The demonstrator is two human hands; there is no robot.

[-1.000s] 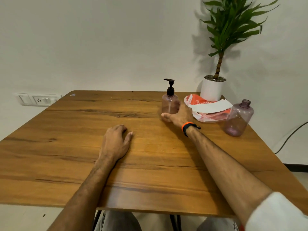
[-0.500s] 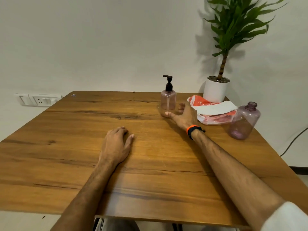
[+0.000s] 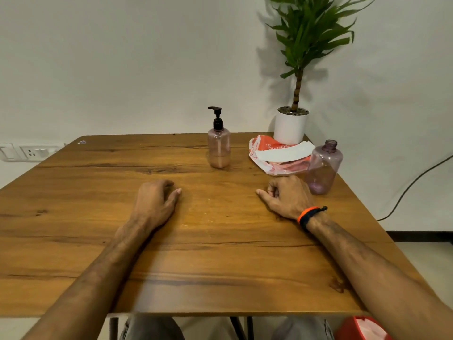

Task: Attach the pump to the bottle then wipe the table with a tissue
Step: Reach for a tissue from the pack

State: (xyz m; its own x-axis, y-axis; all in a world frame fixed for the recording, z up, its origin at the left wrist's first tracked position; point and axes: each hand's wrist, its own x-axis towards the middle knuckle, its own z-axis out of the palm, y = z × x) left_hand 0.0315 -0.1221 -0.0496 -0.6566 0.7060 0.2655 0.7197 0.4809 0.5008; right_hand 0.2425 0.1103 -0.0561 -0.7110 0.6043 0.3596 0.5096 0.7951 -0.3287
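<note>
Left hand rests palm-down on the tabletop, left of centre; its fingers are loosely curled and hold nothing. To the right and farther off stands the bottle, upright, pink-tinted and translucent, with the black pump seated on its neck, nozzle pointing left; judged from this, the attaching step is complete and the wiping step is in hand. Further right, at the far right of the tabletop, lies an orange-and-white tissue pack with a white tissue lying across its top, just in front of a white plant pot. Right hand rests on the tabletop just near of the pack, thumb extended leftward, remaining fingers curled under, nothing held; an orange-and-black wristband sits at the wrist. A second, uncapped purple bottle stands immediately right of that hand, touching or nearly touching the pack; which cannot be told. Recommendation: the right hand should reach forward a short way and pinch the tissue near its closest edge, lifting it clear without dragging the pack, and keep wide of the uncapped bottle, which looks light and liable to tip. Wiping should then run in flat strokes, steering round the pump bottle. Faint pale specks show on the tabletop between the two hands; their nature cannot be determined.
</note>
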